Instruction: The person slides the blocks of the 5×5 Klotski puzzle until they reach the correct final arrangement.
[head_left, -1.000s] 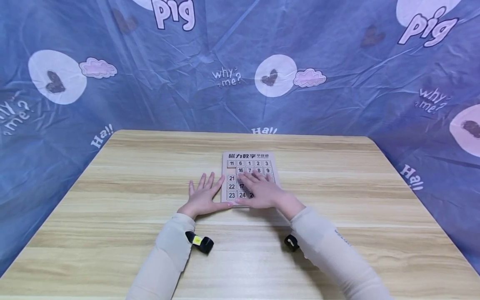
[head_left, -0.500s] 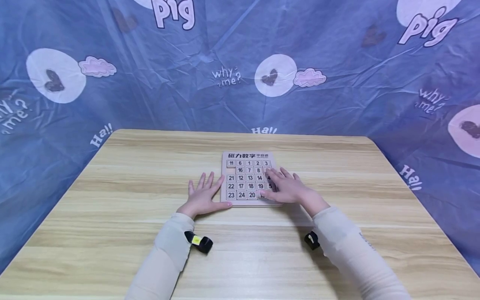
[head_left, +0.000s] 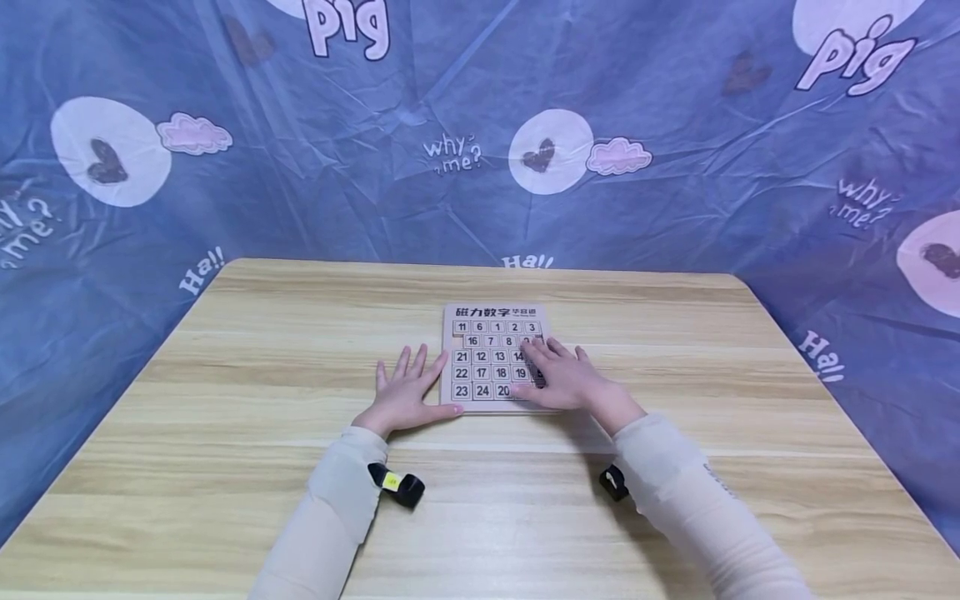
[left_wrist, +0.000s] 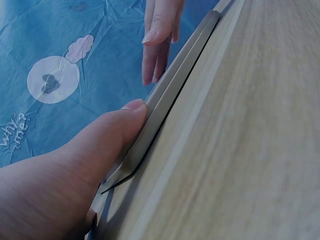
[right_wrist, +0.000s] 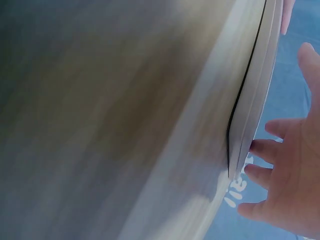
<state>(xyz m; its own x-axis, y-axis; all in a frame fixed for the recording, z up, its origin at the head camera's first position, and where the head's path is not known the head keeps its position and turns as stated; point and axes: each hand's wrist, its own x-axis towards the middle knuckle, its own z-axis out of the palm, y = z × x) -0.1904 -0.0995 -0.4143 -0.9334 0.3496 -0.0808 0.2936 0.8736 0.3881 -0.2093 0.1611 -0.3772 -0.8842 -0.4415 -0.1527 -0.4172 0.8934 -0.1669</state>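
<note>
A number slide puzzle [head_left: 447,321] lies flat on the table, its tiles in rows under a printed title. In the second row, tile 16 [head_left: 472,342] stands off the columns, with a narrow gap at its left. My left hand [head_left: 405,402] is spread beside the puzzle, index fingertip at its left edge and thumb at the near left corner; the left wrist view has this thumb [left_wrist: 107,135] against the frame. My right hand [head_left: 570,381] reaches over the puzzle's right side, a fingertip on tile 9 [head_left: 527,341]. It hides several tiles at the lower right.
The pale wood table [head_left: 300,350] spreads around the puzzle on all sides. Behind it hangs a blue printed cloth [head_left: 375,208]. Black straps with small devices [head_left: 406,490] hang from both wrists, over light sleeves.
My right hand moved right off the middle of the puzzle, then slightly back left. The second row's tiles have slid left, narrowing the gap beside tile 16. The left hand stays put.
</note>
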